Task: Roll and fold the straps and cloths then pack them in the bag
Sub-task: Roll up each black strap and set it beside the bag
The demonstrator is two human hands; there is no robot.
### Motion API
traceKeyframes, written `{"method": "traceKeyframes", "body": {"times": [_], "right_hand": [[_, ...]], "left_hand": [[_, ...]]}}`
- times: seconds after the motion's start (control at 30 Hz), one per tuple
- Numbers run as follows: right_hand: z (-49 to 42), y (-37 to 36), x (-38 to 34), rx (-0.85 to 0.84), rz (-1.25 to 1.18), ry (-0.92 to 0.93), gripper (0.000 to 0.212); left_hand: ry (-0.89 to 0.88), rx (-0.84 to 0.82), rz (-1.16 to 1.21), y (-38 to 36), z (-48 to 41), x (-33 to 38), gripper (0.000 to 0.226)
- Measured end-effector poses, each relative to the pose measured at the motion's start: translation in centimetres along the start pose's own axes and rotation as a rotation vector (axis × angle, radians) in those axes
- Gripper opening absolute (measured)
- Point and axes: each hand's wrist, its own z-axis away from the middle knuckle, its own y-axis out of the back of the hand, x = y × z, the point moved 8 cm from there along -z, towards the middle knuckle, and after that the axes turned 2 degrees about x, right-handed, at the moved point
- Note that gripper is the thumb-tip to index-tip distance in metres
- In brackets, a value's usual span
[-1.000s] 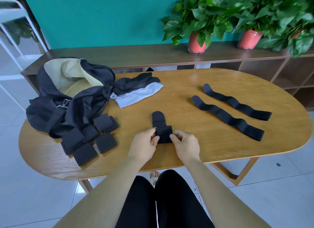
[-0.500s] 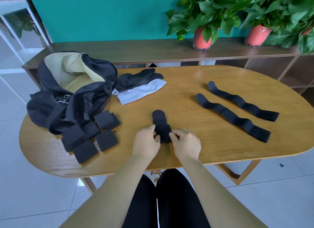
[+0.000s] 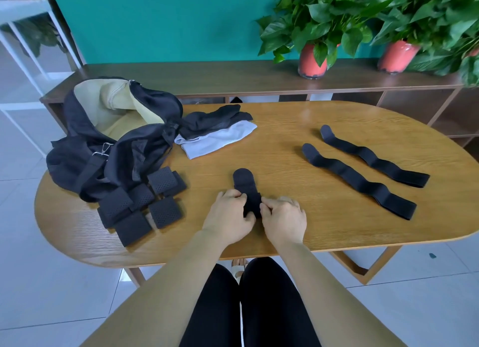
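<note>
Near the worktop's (image 3: 285, 129) 6 o'clock edge, the left hand (image 3: 229, 214) and right hand (image 3: 283, 217) each pinch the rolled end of the short black strap (image 3: 245, 184), one grip at its 9 o'clock, one at 3, equally near, while its long axis and unrolled tip point toward 12 o'clock, where the roll should likely advance.

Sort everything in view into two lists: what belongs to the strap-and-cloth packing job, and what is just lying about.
Job: half-rolled strap, gripped by left hand and right hand; near flat strap; far flat strap; rolled straps; folded cloths; open bag.

Lying about: left potted plant; right potted plant; wooden shelf.
</note>
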Motion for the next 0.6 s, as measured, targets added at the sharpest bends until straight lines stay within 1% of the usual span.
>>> {"method": "traceKeyframes", "body": {"times": [0.1, 0.17, 0.27, 0.33, 0.4, 0.47, 0.53, 0.6], "right_hand": [[-0.2, -0.1, -0.1, -0.067, -0.023, 0.016, 0.029], [-0.3, 0.0, 0.4, -0.118, -0.129, 0.027, 0.031], [0.2, 0.4, 0.8, -0.18, -0.334, 0.088, 0.047], [0.8, 0.5, 0.2, -0.199, -0.385, 0.168, 0.052], [1.0, 0.4, -0.3, -0.181, -0.412, 0.187, 0.041], [0.9, 0.1, -0.2, -0.155, -0.462, 0.107, 0.026], [0.3, -0.4, 0.1, -0.122, -0.461, 0.004, 0.012], [-0.1, -0.8, 0.1, -0.083, -0.404, -0.055, 0.01]], "left_hand": [[-0.041, -0.099, -0.059, 0.0, -0.1, -0.3, 0.064], [-0.07, -0.151, -0.071, -0.1, 0.0, -1.0, 0.064], [-0.135, -0.171, 0.005, 0.2, 0.6, -1.5, 0.055], [-0.142, -0.177, 0.082, 0.6, 1.0, -1.5, 0.045], [-0.096, -0.164, 0.191, 1.1, 1.3, -1.5, 0.035], [-0.012, -0.104, 0.302, 1.5, 1.4, -2.0, 0.028], [0.05, -0.005, 0.315, 1.7, 1.2, -2.5, 0.029], [0.094, 0.089, 0.298, 1.8, 1.0, -2.8, 0.036]]}}
